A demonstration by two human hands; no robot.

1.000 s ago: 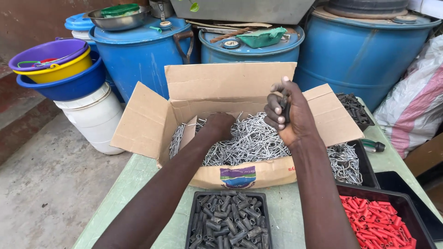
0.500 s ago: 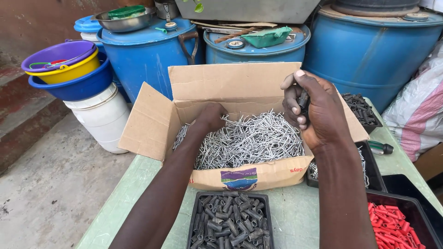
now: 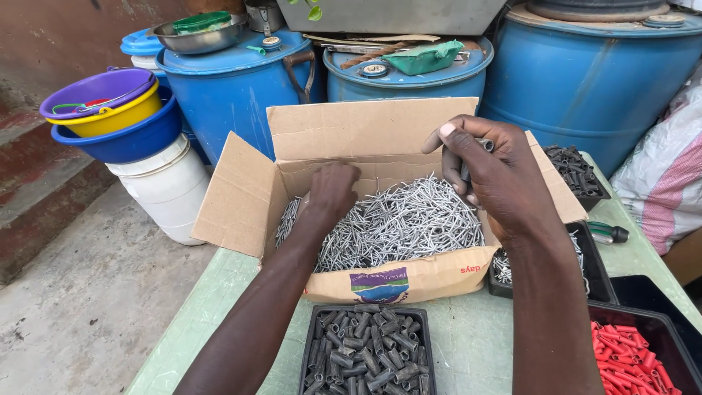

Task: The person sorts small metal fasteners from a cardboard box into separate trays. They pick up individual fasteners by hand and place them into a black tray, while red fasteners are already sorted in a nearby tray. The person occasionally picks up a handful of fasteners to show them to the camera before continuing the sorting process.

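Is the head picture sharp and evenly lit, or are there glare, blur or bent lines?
Head view: soft, even daylight, no hard shadows; both the left hand and right hand look sharp; nails show small glints, no strong glare; blue drums lean at the edges, mild wide-angle distortion.

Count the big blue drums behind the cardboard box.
3: left blue drum bearing a metal bowl; middle blue drum behind the cardboard box; right blue drum. Others may be hidden.
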